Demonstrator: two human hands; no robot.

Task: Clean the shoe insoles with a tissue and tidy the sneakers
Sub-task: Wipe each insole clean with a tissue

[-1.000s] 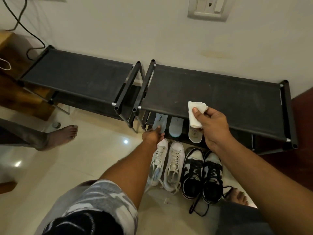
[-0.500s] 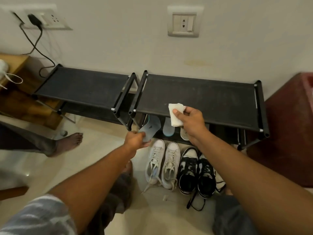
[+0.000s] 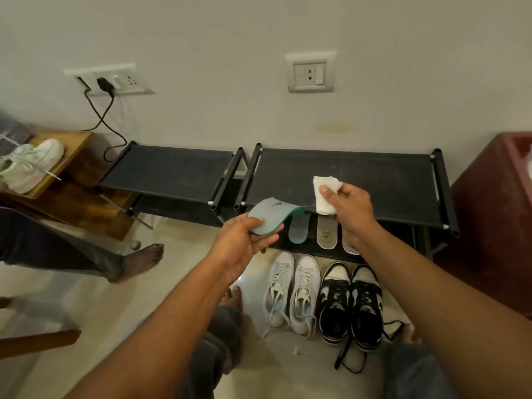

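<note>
Two white shoes (image 3: 293, 292) and two black shoes (image 3: 351, 303) stood on the floor (image 3: 115, 312). Insoles (image 3: 326, 233) lay on the rack's (image 3: 374, 180) low shelf.

Both forearms (image 3: 172, 309) are bare; grey trousers (image 3: 220, 349) (loose and creased at the hem) end just above bare toes (image 3: 234, 295)

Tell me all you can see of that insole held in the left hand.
The insole is grey on top, with small dark print and a teal edge. It looks like soft foam and arches upward. The left hand grips its near end, holding it in the air in front of the black shoe rack.
</note>
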